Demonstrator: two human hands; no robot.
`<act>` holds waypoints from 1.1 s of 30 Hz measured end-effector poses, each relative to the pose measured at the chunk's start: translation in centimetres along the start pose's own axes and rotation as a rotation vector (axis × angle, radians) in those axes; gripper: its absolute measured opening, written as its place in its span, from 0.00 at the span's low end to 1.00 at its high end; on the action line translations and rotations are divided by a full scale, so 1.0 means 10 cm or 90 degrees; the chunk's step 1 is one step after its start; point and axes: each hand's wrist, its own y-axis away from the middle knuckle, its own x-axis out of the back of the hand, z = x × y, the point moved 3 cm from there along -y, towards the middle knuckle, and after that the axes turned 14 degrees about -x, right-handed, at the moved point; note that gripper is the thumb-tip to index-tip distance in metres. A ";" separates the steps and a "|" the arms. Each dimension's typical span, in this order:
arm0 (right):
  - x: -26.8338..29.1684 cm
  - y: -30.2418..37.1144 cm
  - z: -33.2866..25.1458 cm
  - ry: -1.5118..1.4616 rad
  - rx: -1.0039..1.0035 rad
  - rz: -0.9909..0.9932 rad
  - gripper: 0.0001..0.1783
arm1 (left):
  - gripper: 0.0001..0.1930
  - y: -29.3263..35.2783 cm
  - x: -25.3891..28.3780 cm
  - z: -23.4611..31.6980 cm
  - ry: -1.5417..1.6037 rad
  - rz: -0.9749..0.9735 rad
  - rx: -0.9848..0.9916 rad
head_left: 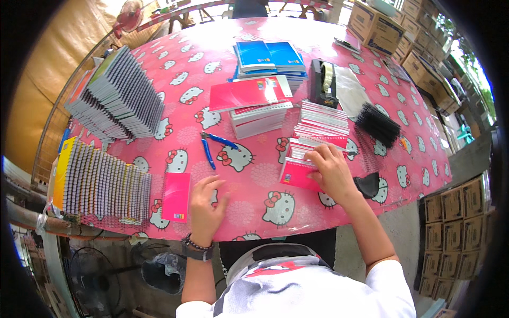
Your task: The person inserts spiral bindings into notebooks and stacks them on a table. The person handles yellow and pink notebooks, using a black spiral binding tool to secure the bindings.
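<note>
My right hand (pixel 331 167) is at a fanned row of pink-covered notebooks (pixel 298 174), its bent fingers and thumb gripping the edge of the front one. Punched holes run along the edges of more white-paged pads (pixel 322 121) just behind. My left hand (pixel 207 204) holds nothing; its fingers are stretched and the thumb stands apart. Beside it on the left lies a single narrow pink notebook (pixel 176 197). Blue-handled pliers (pixel 209 155) rest with handles spread, beyond the left hand. Black binding coils (pixel 377 125) form a pile right of the pads.
Spiral-bound notebooks stand in rows at left, one yellow-covered (pixel 95 183), another grey-edged (pixel 119 95). Blue notebooks (pixel 255 54) and a pink-topped stack (pixel 246 94) sit mid-table, near a black tape dispenser (pixel 322 85). Cartons (pixel 374 29) rise behind. A black object (pixel 367 185) lies near my right forearm.
</note>
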 end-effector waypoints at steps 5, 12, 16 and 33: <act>0.01 -0.04 0.06 -0.130 -0.047 0.056 0.16 | 0.21 -0.57 -0.41 0.68 0.111 0.151 -0.166; 0.30 0.35 -0.11 -0.334 -0.102 -0.039 0.15 | 0.18 -0.37 -0.70 0.56 0.451 -0.040 -0.006; -0.31 0.72 -0.05 -0.851 -0.373 -0.029 0.14 | 0.16 0.02 -0.98 0.35 0.630 -0.017 0.129; -0.19 0.13 1.90 0.046 -0.323 0.155 0.09 | 0.15 -0.39 -0.89 0.94 0.001 -0.057 -0.345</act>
